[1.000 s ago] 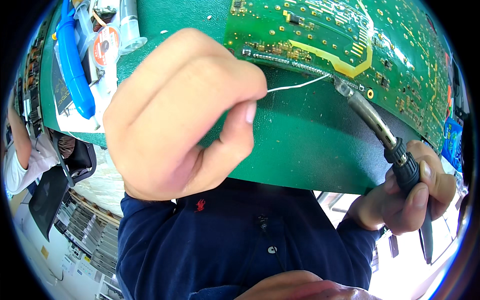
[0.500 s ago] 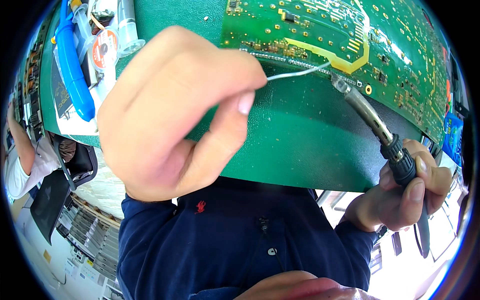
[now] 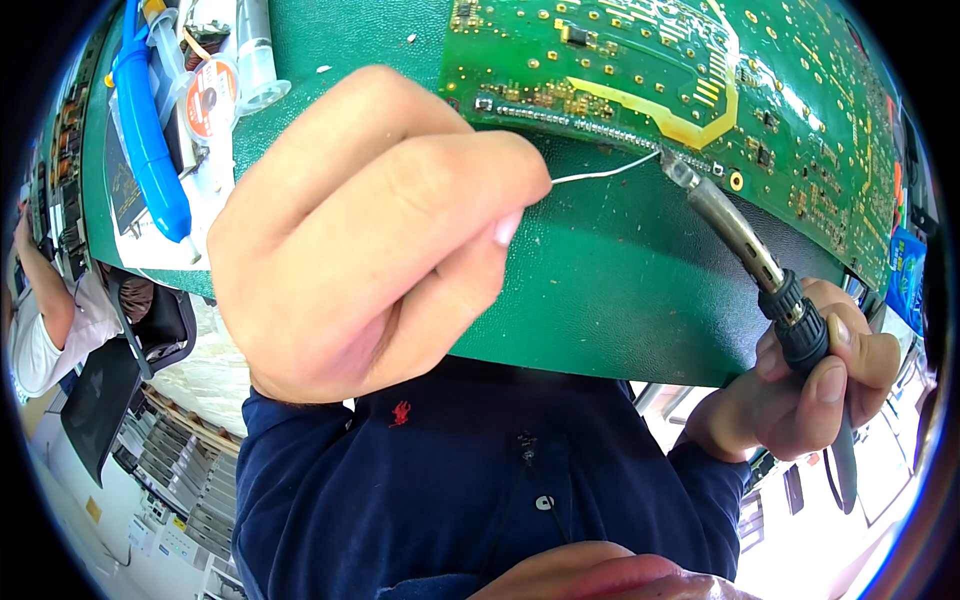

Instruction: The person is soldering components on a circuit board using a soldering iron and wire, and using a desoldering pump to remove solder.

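Observation:
My left hand (image 3: 370, 240) is closed, pinching a thin silver solder wire (image 3: 600, 174) between thumb and forefinger. The wire's free end reaches a long row of small soldered pins (image 3: 590, 128) along the near edge of a green circuit board (image 3: 815, 170). In my right hand (image 3: 815, 395) is a soldering iron (image 3: 735, 230) with a black grip, fingers wrapped round it. Its tip is at that pin row, beside the wire's end; whether they touch I cannot tell.
Left on the green mat (image 3: 560, 310) are a blue tool (image 3: 150, 170), clear syringes (image 3: 258, 65) and a red-labelled spool (image 3: 210, 100). A blue packet (image 3: 905, 275) lies right. Another person (image 3: 55, 315) is at far left, beside a black chair (image 3: 160, 330).
Since half a second ago my left hand has moved slightly down and right, with the wire's end lower at the pins. The iron sits slightly left of where it was a second ago.

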